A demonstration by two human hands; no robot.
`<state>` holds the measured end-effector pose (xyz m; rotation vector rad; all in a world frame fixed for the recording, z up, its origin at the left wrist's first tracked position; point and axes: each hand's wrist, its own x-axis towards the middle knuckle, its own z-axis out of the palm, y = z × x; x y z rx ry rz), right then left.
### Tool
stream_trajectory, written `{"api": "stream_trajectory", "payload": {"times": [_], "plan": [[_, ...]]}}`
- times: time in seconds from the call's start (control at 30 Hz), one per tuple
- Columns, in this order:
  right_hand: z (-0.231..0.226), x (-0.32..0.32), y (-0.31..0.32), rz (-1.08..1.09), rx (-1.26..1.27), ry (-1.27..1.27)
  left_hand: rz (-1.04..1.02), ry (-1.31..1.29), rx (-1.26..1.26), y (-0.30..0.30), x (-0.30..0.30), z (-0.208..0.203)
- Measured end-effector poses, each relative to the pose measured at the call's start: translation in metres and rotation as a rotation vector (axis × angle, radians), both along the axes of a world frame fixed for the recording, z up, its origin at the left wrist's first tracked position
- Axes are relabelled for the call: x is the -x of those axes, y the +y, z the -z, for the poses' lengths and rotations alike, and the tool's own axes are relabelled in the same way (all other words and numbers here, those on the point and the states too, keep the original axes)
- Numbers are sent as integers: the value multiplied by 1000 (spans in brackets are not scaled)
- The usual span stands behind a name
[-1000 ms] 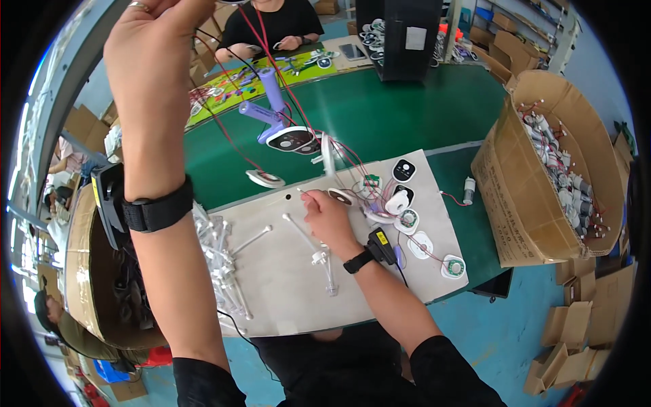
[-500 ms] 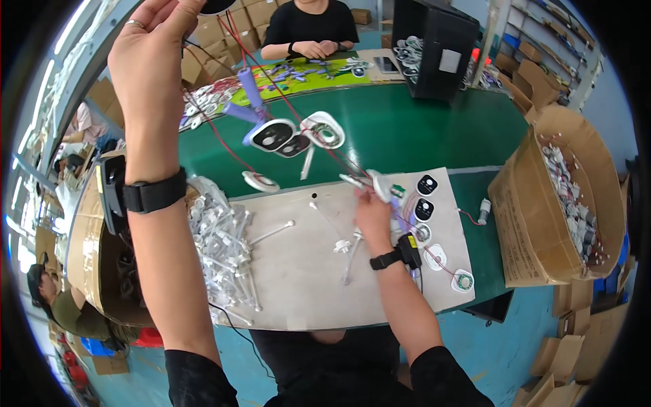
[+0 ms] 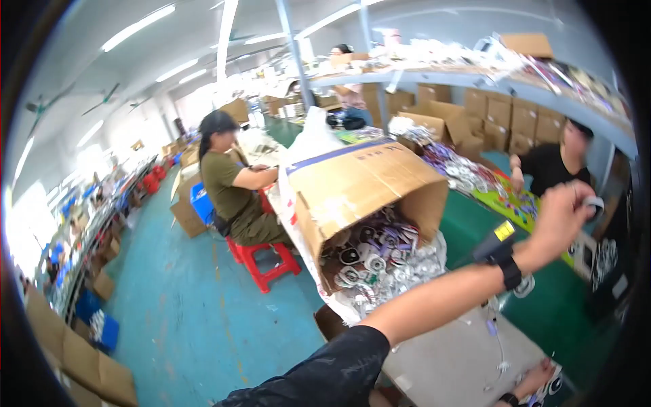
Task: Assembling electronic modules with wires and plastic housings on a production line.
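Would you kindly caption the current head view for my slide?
Left hand holds a small part; an open box holds many more.

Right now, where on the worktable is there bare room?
On the grey board between left forearm and purple battery, and green tabletop between board and black box. Crowded: the open carton, heaped with parts, and around the right hand.

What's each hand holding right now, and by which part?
The left hand appears to pinch a small white-rimmed dark piece by its edge. Whether the right hand holds anything cannot be told.
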<state>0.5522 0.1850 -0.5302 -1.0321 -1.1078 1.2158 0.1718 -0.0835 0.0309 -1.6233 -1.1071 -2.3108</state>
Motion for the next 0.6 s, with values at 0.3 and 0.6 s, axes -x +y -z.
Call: {"api": "stream_trajectory", "payload": {"times": [0.3, 0.6], "plan": [[-226, 188, -174, -218, 128, 116, -111, 25, -59, -13, 25, 5], [-259, 234, -210, -549, 326, 154, -2, 53, 178, -8, -6, 11]]}}
